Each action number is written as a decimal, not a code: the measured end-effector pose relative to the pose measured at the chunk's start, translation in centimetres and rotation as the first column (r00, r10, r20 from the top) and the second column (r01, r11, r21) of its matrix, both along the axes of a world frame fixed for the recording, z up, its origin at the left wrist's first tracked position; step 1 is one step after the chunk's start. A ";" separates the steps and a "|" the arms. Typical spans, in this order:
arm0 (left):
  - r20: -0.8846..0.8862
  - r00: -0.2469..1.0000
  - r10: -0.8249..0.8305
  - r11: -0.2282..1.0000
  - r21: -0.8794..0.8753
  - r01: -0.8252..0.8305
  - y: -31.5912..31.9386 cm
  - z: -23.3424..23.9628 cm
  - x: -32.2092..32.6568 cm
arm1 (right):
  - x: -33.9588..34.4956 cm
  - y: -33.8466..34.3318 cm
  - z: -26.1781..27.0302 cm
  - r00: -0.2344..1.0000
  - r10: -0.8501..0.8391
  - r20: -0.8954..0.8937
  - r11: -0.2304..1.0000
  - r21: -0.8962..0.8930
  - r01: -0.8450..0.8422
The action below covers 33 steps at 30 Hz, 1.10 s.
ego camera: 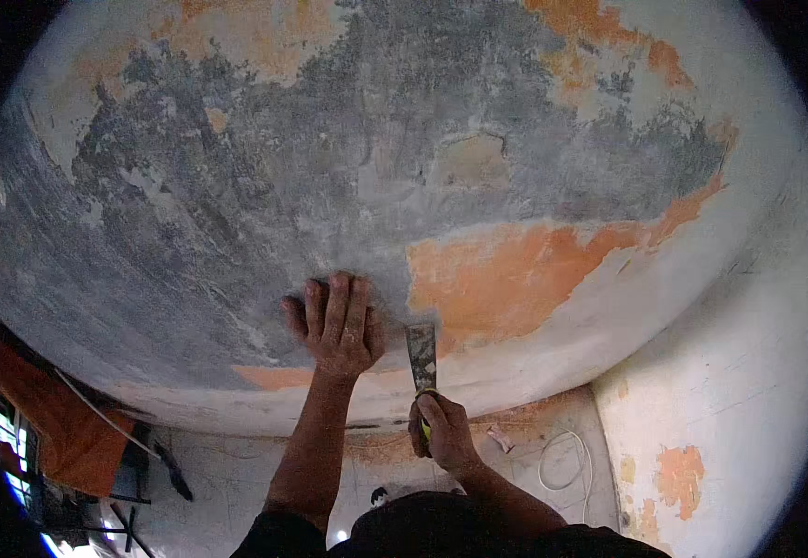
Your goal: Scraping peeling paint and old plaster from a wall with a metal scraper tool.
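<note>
A wall [250, 209] with bare grey patches, orange paint and remains of white coating fills most of the view. My left hand [339, 324] lies with its palm against the grey part, fingers pointing up and holding nothing. To its right, my right hand [442, 429] grips the handle of a putty knife [422, 356], a scraper with a yellow-green and dark handle. The flat metal blade points up, its tip at the lower left edge of the orange paint patch [508, 279]. Light smudges mark the blade. My right palm is hidden from view.
A coiled white cable [542, 469] and a small wrapper-like piece [500, 439] lie on the floor [236, 474]. At the lower left are an orange cloth [69, 425] and a dark stand [127, 528]. Another wall [725, 390] with peeling patches rises at the right.
</note>
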<state>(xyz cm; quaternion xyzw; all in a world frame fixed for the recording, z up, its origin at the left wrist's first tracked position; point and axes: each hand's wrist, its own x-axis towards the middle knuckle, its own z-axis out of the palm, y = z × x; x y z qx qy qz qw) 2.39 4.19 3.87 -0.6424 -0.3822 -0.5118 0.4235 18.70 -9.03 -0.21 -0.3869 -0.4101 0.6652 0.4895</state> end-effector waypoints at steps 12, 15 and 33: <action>-0.077 0.996 0.041 0.999 0.015 -0.040 0.0 0.4 -0.4 | -0.9 0.7 1.3 1.000 0.004 0.001 0.999 -0.040 -0.003; -0.010 1.000 0.004 1.000 -0.015 -0.004 -0.3 0.0 -0.3 | -0.5 0.3 0.7 0.999 -0.003 -0.037 1.000 -0.029 0.002; 0.004 1.000 0.014 0.999 -0.046 -0.014 0.0 -0.3 -0.6 | 0.2 0.5 0.8 0.999 0.000 0.044 1.000 -0.026 0.001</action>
